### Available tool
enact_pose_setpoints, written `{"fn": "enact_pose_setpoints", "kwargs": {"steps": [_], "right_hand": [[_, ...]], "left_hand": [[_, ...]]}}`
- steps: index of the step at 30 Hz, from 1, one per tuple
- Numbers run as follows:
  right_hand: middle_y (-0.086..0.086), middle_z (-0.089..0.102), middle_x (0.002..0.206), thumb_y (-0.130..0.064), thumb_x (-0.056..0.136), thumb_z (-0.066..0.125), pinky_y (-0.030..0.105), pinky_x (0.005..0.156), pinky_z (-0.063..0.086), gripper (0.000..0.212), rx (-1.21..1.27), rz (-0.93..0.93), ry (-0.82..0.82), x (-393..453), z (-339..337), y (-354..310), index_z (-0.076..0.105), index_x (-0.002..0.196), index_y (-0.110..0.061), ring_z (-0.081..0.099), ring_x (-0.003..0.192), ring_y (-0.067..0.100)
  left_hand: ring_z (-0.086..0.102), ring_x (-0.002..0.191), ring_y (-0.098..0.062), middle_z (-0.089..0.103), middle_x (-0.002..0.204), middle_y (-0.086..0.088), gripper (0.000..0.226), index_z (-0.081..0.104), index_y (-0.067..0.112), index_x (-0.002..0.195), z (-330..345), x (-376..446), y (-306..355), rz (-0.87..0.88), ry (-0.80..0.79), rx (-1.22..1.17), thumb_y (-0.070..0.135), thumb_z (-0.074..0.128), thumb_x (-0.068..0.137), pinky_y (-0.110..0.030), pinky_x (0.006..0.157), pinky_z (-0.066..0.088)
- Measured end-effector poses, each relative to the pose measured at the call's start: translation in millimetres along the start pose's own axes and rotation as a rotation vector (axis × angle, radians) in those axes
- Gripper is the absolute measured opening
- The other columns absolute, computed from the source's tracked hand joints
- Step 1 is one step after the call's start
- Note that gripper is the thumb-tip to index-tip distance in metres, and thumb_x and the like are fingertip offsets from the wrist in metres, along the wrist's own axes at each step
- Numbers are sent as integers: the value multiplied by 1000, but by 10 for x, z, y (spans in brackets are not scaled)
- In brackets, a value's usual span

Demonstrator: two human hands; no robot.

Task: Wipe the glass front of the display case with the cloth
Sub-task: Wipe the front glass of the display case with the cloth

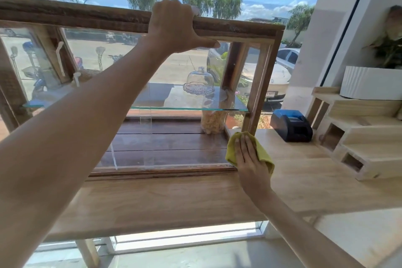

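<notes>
1. While the left hand (174, 26) grips the top rail of the display case (65, 14) at about 12 o'clock in the view, fingers curled over the far edge and thumb stretched along the underside of the rail, the left forearm runs down to 8 o'clock.
2. Right hand (250, 159) at about 4 o'clock from centre: fingers straight and close together, palm pressed flat on the cloth (264, 154).
3. Cloth: yellow-green, bunched under the right hand, pressed against the lower right corner of the glass front (169, 67), at the foot of the case's right post.
4. Case: dark rough wood frame, standing on a light wooden counter (174, 198) before a big window.
5. Inside the case: glass shelf (185, 108) at mid-height; a small glass dome on a dish (199, 82) sits on it toward 1 o'clock; a jar of pale yellow contents (212, 123) stands below the shelf on the dark plank floor.
6. At 3 o'clock from the cloth: a black and blue device (290, 125) on the counter, apart from the case.
7. Further toward 2 o'clock: pale stepped wooden stand (359, 128) carrying a white ribbed planter (369, 82).
</notes>
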State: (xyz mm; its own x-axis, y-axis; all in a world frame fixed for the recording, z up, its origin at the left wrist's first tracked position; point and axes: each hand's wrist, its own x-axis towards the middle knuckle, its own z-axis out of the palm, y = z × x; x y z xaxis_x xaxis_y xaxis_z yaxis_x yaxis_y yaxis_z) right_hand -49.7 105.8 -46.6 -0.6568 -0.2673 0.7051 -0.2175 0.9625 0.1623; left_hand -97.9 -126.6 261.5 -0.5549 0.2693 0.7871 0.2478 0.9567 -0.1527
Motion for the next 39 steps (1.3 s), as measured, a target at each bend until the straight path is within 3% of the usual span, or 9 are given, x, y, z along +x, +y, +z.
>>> {"fn": "enact_pose_setpoints", "kwargs": {"steps": [3, 6, 12, 17, 21, 28, 30, 35, 39], "right_hand": [[25, 59, 126, -4, 84, 55, 39, 99, 47, 43, -128, 50, -94, -165, 128, -192, 56, 125, 9, 57, 119, 35], [26, 62, 122, -8, 85, 42, 39, 119, 4, 45, -224, 112, -227, -263, 229, -280, 57, 122, 11, 57, 118, 37], [23, 69, 108, -13, 54, 84, 41, 92, 51, 64, -10, 298, -470, -291, 213, -477, 66, 111, 8, 66, 104, 32], [18, 34, 150, -11, 90, 48, 34, 117, 19, 57, 234, 440, -411, -212, 82, -560, 35, 144, 0, 29, 141, 28], [22, 43, 144, -4, 81, 40, 41, 116, 25, 57, 380, 515, -360, -206, 148, -579, 45, 138, 2, 35, 136, 33], [14, 71, 107, -12, 69, 38, 38, 90, 51, 51, 393, 254, -291, -151, 155, -1011, 70, 107, -2, 68, 102, 29], [11, 71, 108, -14, 64, 51, 35, 91, 48, 48, 366, 155, -289, -160, 140, -1088, 72, 107, -5, 68, 101, 25], [11, 66, 121, -11, 73, 41, 33, 99, 48, 52, 402, -46, -255, -166, 102, -1143, 67, 117, -6, 61, 116, 23], [5, 49, 143, -9, 91, 37, 32, 112, 31, 46, 365, -476, -190, -14, 133, -1167, 53, 134, -10, 42, 135, 20]], "left_hand": [[59, 73, -25, 61, 69, -7, 89, 67, 15, 90, 6, 3, -12, 14, 1, -4, 92, 42, 54, -33, 74, 41], [58, 72, -24, 55, 66, -4, 87, 69, 14, 93, 23, 5, -28, 26, 4, -8, 90, 44, 56, -30, 70, 35], [49, 66, -22, 43, 54, 2, 89, 69, 13, 91, 7, 6, -43, 24, -21, -19, 91, 43, 55, -30, 69, 35], [55, 68, -24, 47, 57, -1, 88, 68, 12, 89, -35, -15, -26, 35, -43, -11, 90, 42, 56, -31, 68, 38], [59, 73, -26, 50, 60, -2, 88, 69, 13, 91, -51, -16, -25, 27, -51, -15, 90, 43, 57, -33, 70, 41], [62, 75, -27, 57, 66, -7, 95, 68, 12, 94, -41, -17, -14, 24, -35, -1, 93, 39, 53, -33, 70, 40], [62, 75, -28, 59, 67, -8, 95, 68, 12, 95, -40, -21, -19, 27, -28, -12, 92, 40, 53, -34, 71, 42], [55, 68, -23, 50, 59, -2, 92, 69, 12, 93, -48, -19, -16, 24, -31, -25, 91, 42, 54, -33, 70, 42], [49, 66, -21, 34, 51, 4, 92, 69, 11, 93, -53, -18, -19, 19, -42, -3, 91, 41, 56, -31, 67, 37]]}}
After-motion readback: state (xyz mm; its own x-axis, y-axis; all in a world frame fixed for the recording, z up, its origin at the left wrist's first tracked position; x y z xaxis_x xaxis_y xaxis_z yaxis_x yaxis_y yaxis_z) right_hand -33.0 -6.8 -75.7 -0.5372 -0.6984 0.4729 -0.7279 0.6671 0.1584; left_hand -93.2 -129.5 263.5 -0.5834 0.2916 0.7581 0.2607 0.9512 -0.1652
